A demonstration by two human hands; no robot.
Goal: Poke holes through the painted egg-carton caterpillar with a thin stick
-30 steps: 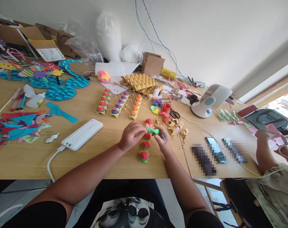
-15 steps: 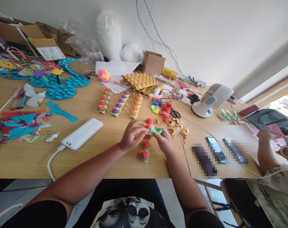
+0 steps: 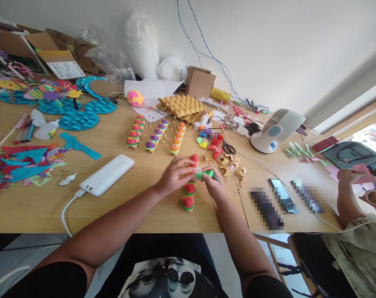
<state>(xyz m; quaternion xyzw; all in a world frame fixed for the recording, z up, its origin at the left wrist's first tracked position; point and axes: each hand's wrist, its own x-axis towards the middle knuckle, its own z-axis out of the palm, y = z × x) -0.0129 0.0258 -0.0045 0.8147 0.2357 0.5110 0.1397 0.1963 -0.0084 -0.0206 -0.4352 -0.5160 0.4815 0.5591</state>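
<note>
Between my hands, above the table, is a small packet of green clay [image 3: 204, 174] in what looks like clear plastic wrap. My right hand [image 3: 214, 186] is closed round its green part, and a thin blue stick [image 3: 217, 178] juts out beside those fingers. My left hand [image 3: 174, 176] pinches the clear end of the wrap, fingertips partly hidden. Just beneath lies a strip of egg-carton cups [image 3: 188, 203] with red clay domes and green rims; my hands cover its middle cups.
Three decorated egg-carton strips [image 3: 155, 138] stand farther back, some stuck with pins. Torn carton scraps [image 3: 231, 163], scissors [image 3: 228, 148], a red cup [image 3: 217, 140] and a fan [image 3: 277, 130] are to the right. Leftward lies a white power strip [image 3: 107, 174]. At far right another person's hand [image 3: 346, 177] holds pink paper.
The green clay packet has turned so more of its green side shows, with the clear end stretched between my hands. My hands have barely shifted.
</note>
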